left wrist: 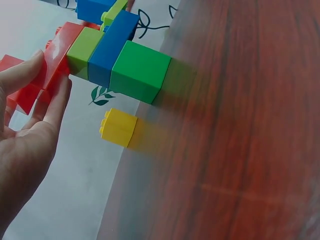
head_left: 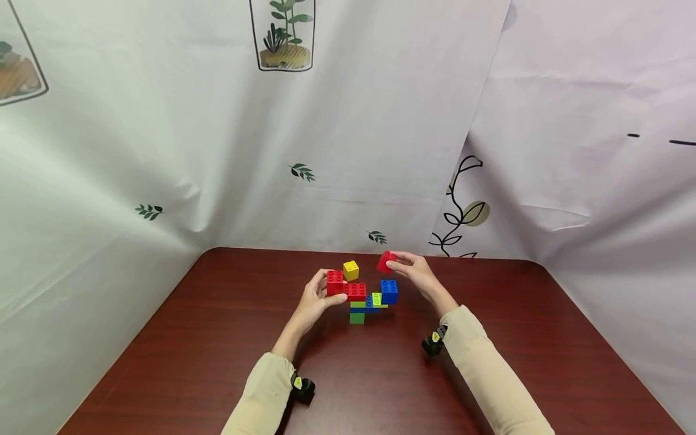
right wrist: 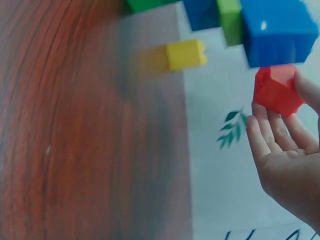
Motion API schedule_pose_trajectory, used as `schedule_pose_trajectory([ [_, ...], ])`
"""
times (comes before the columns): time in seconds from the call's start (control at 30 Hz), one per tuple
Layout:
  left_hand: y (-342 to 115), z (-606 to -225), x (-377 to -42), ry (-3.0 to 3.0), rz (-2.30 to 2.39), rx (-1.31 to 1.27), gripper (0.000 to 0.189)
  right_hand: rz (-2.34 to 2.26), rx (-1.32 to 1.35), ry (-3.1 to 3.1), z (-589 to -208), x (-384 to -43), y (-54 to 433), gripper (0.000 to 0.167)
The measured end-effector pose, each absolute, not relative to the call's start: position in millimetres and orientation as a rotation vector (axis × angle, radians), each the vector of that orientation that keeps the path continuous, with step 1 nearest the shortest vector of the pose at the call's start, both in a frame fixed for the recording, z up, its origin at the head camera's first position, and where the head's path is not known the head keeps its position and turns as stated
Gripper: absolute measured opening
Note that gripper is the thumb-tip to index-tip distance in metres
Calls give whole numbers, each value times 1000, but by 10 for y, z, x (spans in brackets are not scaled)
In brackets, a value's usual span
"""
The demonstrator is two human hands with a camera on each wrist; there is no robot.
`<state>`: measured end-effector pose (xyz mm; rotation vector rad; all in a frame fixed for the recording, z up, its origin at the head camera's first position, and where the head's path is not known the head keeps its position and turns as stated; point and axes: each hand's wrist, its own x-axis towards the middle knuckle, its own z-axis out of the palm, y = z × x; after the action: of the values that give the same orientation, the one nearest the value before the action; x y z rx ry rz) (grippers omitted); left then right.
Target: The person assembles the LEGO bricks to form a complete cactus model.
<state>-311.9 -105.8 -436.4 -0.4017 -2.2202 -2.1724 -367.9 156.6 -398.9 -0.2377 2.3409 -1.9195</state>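
A block structure stands on the table, with a green block (left wrist: 140,71) at its foot, a long blue block (left wrist: 112,48) and a lime block (left wrist: 84,52) above it. Red blocks (head_left: 356,291) form its upper left part, and my left hand (head_left: 313,300) pinches them between thumb and fingers. At the structure's right end sits a larger blue block (head_left: 389,292). My right hand (head_left: 414,270) holds a loose red block (right wrist: 277,90) between thumb and fingertips, tilted, above and behind that blue block. Behind the structure a yellow block (head_left: 350,270) rests apart on the table.
The dark red-brown wooden table (head_left: 206,362) reaches back to a pale printed curtain (head_left: 353,121), which hangs along its rear edge and sides. Small black cameras (head_left: 302,389) are strapped at both wrists, beside the beige sleeves (head_left: 484,362).
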Motion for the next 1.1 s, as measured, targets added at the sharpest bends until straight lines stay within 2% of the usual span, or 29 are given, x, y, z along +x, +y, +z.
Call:
schedule_pose_trajectory([
  [0.4,-1065,-4386,-3126,-2237,-2144,-394,48,-1806,-411,2394,-3734,-3436,1420,48],
  [1.1,-1059,-4382,-3113,-2234,-2155,-404,49,-1620,-602,2509,-3699,-3296,1219,43],
])
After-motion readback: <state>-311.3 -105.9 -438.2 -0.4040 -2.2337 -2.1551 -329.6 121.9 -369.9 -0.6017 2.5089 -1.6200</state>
